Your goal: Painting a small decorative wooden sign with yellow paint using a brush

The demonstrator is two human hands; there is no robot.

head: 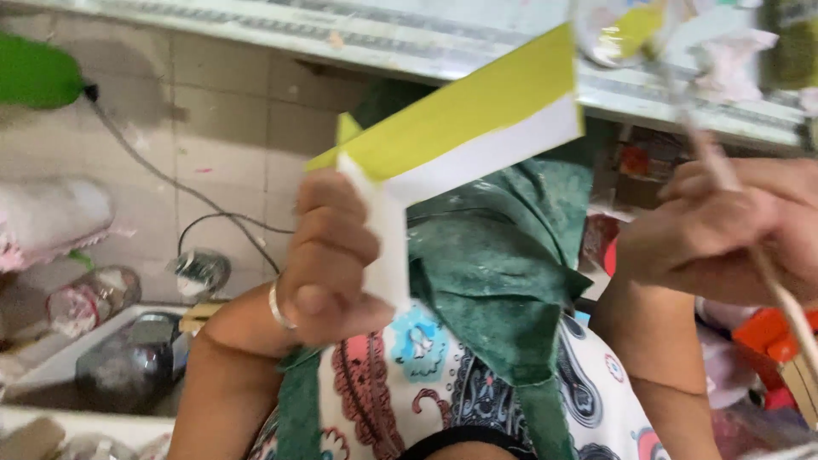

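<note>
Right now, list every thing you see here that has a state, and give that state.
Left hand: closed around the folded card.
Folded card: held up, bent into an angle, yellow side showing.
Right hand: closed on a thin stick.
Thin stick: held slanted.
Green cloth: hanging, crumpled.

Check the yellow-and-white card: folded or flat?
Folded: the card bends at a corner, one white flap dropping into the left hand.

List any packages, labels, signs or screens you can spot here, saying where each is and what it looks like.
Clear bag: top right on the shelf, see-through with a yellow patch, blurred.
Jar: top right corner, dark green, cut by the frame edge.
No signs or screens show.
The folded card in the left hand is plain yellow and white.
</note>
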